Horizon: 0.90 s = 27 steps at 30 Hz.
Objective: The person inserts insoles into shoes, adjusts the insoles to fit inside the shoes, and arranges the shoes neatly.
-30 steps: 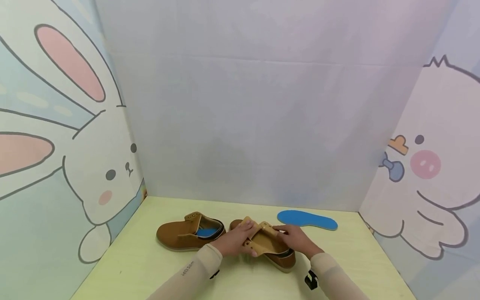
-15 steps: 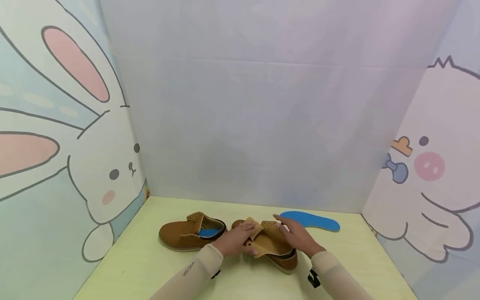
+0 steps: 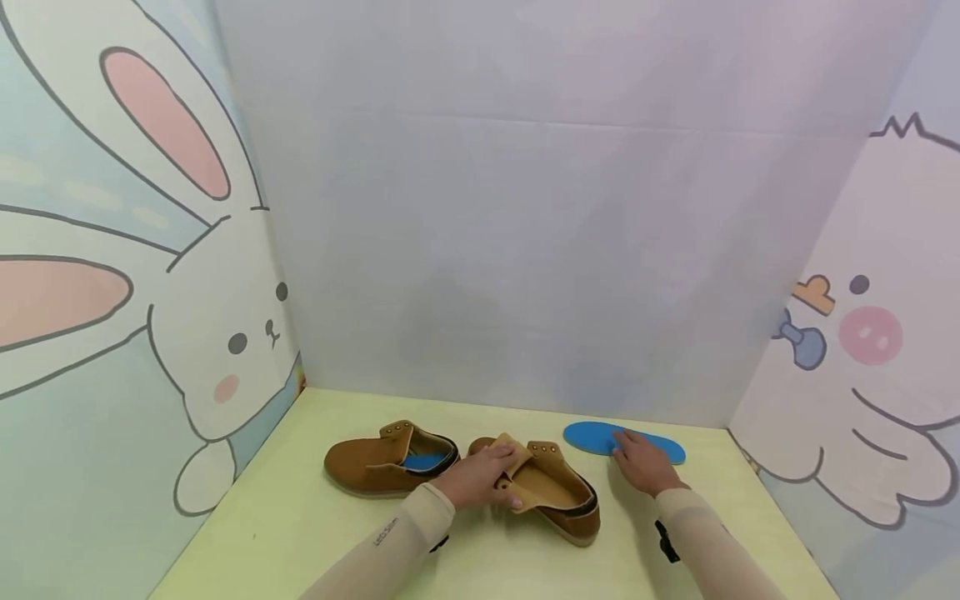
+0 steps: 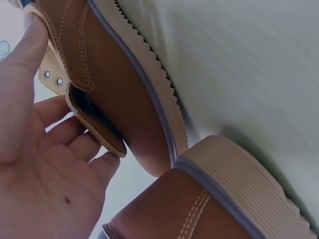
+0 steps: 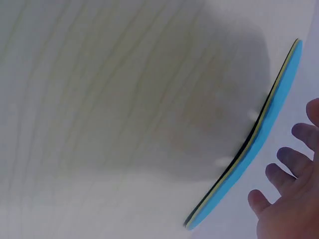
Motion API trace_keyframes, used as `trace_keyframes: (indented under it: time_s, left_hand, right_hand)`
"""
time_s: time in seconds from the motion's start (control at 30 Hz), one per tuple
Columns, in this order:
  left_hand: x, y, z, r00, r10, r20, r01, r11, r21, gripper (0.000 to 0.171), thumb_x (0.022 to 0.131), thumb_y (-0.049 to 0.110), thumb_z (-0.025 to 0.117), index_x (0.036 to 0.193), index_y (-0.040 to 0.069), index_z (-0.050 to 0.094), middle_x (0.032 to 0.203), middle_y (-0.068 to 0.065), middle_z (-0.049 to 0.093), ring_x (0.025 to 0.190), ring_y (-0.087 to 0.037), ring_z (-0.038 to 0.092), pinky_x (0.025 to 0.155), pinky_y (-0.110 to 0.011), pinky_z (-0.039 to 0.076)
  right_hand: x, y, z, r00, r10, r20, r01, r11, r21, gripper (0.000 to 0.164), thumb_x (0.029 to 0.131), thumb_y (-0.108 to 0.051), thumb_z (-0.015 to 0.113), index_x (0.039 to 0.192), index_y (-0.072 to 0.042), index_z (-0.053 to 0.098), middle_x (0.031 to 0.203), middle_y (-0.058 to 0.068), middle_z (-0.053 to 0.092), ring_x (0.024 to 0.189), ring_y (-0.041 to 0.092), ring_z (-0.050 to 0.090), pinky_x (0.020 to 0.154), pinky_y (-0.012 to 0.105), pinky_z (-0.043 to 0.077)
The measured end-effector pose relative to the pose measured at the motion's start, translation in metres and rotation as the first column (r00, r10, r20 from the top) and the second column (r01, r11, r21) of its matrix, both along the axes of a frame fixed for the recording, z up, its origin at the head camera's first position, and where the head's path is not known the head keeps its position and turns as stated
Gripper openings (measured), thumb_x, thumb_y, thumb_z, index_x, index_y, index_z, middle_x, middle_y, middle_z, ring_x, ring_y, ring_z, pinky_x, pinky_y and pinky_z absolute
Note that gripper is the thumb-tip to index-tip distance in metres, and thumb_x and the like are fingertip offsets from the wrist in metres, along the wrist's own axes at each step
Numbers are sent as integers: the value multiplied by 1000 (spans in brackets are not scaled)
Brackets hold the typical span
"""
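Observation:
A brown lace-less shoe [image 3: 576, 525] lies in the middle of the table, its opening spread and its tan lining showing. My left hand [image 3: 476, 482] grips its tongue and eyelet flap; in the left wrist view the thumb sits on one flap and the fingers curl at the tongue [image 4: 97, 135]. A blue insole [image 3: 588, 437] lies flat behind and right of that shoe. Over it reaches my right hand [image 3: 643, 461], fingers spread and slightly bent. The right wrist view has a gap between those fingers and the insole [image 5: 271, 117].
A matching brown shoe [image 3: 363, 465] with a blue insole inside stands to the left, close to my left hand. Behind the pale yellow table [image 3: 262, 533] rises a grey-white backdrop [image 3: 487, 250], with cartoon-printed panels [image 3: 217, 292] at both sides.
My right hand has let go of the shoe's eyelet flap and moved right and back to above the blue insole. My left hand stays on the shoe.

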<state>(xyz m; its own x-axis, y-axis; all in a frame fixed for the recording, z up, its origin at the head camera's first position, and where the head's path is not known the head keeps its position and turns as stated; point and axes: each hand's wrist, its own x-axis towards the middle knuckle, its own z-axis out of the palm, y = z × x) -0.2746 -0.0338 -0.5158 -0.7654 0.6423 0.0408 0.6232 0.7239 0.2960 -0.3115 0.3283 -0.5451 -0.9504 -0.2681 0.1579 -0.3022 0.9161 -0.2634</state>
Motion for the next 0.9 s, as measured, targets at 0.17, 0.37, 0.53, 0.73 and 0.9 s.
trace_keyframes:
  time_s: [0.17, 0.37, 0.53, 0.73, 0.9]
  left_hand:
    - [2, 2, 1, 1000, -11, 0, 11, 1000, -28, 85, 87, 64, 65, 156, 18, 44, 160, -5, 39, 144, -24, 39, 108, -37, 45]
    - [3, 0, 2, 1000, -17, -18, 16, 1000, -18, 86, 88, 63, 65, 156, 15, 44, 160, -7, 39, 145, -27, 39, 109, -38, 44]
    - [3, -1, 5, 999, -21, -31, 21, 1000, -14, 85, 89, 61, 65, 155, 13, 44, 159, -9, 39, 145, -27, 38, 110, -37, 42]
    - [5, 1, 5, 999, -23, -35, 22, 1000, -20, 84, 89, 60, 66, 154, 13, 45, 158, -9, 41, 145, -26, 39, 110, -36, 42]
    - [4, 2, 5, 998, -22, -51, 21, 1000, -15, 84, 88, 59, 67, 154, 12, 45, 158, -9, 41, 145, -25, 39, 112, -38, 40]
  right_hand:
    - [11, 15, -14, 996, -33, 78, 29, 998, 51, 48, 107, -29, 49, 143, 2, 54, 145, 34, 47, 130, 61, 40, 101, 79, 27]
    - [16, 9, -14, 996, -66, 58, 59, 991, 118, 49, 105, -34, 51, 142, -2, 57, 134, 30, 54, 125, 56, 45, 97, 75, 33]
    - [17, -2, -7, 997, -67, 35, 61, 987, 148, 43, 103, -29, 53, 136, -3, 62, 120, 30, 55, 116, 52, 50, 92, 72, 36]
    - [25, -10, -9, 997, -79, -2, 78, 989, 127, 37, 97, -23, 58, 125, -2, 67, 112, 30, 57, 106, 50, 54, 86, 69, 39]
    - [28, -17, 5, 993, -117, -18, 119, 979, 163, 31, 95, -27, 66, 115, -4, 72, 105, 24, 64, 97, 45, 60, 82, 66, 44]
